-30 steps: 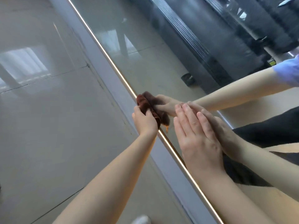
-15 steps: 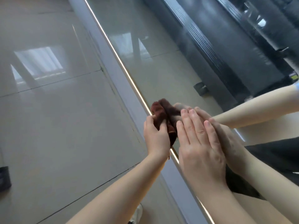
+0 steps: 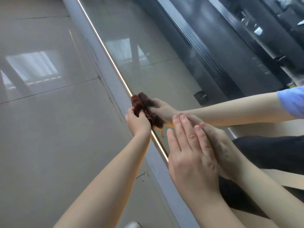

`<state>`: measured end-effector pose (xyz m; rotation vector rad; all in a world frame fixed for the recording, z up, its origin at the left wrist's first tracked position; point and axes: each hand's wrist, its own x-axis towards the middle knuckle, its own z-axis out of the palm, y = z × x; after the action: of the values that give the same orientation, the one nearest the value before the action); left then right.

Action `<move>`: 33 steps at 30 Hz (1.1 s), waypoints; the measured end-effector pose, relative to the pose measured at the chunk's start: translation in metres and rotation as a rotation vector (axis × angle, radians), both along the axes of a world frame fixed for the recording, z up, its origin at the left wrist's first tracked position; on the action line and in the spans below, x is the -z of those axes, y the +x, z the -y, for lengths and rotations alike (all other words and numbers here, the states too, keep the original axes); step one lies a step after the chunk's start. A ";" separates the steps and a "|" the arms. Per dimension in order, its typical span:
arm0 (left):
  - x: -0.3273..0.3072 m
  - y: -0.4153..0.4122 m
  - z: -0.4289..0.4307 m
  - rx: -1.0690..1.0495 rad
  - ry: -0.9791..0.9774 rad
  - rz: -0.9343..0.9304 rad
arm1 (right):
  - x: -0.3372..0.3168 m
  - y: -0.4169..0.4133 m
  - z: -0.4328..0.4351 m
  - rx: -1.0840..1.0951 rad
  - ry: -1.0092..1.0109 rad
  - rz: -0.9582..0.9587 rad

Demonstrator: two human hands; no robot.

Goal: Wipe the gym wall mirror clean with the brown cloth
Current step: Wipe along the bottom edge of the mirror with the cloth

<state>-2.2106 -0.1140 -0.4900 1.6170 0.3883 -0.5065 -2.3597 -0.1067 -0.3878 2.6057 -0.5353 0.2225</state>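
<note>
The wall mirror (image 3: 148, 46) fills the right of the view, bounded on the left by a thin gold edge strip. My left hand (image 3: 138, 123) grips the bunched brown cloth (image 3: 136, 104) and holds it against the mirror's bottom edge. The cloth's reflection touches it in the glass. My right hand (image 3: 190, 155) lies flat on the mirror with straight fingers, just right of the cloth. Both forearms and their reflections are visible.
A white baseboard strip (image 3: 105, 66) runs along the mirror's edge above the glossy grey tiled floor (image 3: 49, 129). Dark gym equipment (image 3: 230, 46) and a small dark object (image 3: 199, 97) are reflected in the glass. A white shoe tip (image 3: 133, 225) shows at the bottom.
The view has shifted slightly, and my left hand with the cloth has slid a little away from my right hand along the mirror's edge. My right hand stays flat on the glass.
</note>
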 end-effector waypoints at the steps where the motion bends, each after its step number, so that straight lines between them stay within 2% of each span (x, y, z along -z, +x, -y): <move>1: 0.001 0.009 0.001 -0.001 0.005 -0.002 | -0.001 0.007 0.001 0.000 0.002 0.004; 10: -0.010 0.020 -0.012 0.108 -0.105 0.032 | 0.002 0.086 0.009 -0.022 -0.013 0.044; 14: -0.015 0.080 0.003 0.043 -0.090 0.109 | -0.001 0.120 0.010 -0.004 -0.003 0.061; 23: 0.009 0.164 0.014 0.040 -0.047 0.000 | 0.003 0.163 0.021 -0.045 -0.058 0.033; 33: 0.013 0.213 0.018 0.090 -0.007 -0.016 | 0.001 0.235 0.032 -0.055 -0.099 0.030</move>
<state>-1.9971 -0.1322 -0.5029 1.6298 0.3264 -0.5890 -2.1249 -0.1386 -0.3887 2.5262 -0.4514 0.2996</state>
